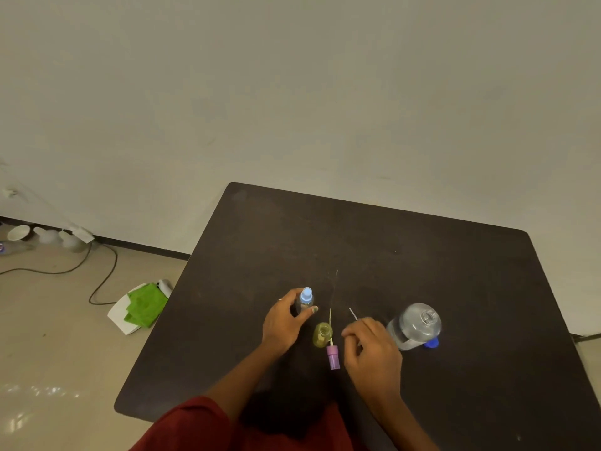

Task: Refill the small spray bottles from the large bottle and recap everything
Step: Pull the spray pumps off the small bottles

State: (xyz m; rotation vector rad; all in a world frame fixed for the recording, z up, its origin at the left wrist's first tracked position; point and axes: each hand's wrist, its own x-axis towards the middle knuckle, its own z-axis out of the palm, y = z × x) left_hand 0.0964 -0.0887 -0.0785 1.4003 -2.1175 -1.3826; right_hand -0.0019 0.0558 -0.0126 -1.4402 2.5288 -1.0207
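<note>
Head view: left hand [283, 323] grips blue-capped bottle [305, 299]; right hand [370, 348] pinches sprayer tube [353, 314].

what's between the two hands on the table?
In the head view, the open yellow-green bottle and a pink spray cap lying on its side sit between the left hand and right hand.

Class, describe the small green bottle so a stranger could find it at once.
Start at the dark table and find the two hands near its front. The small green bottle stands between them, uncapped. Unlike the blue-capped bottle held by the left hand, it is yellowish green and untouched.
</note>
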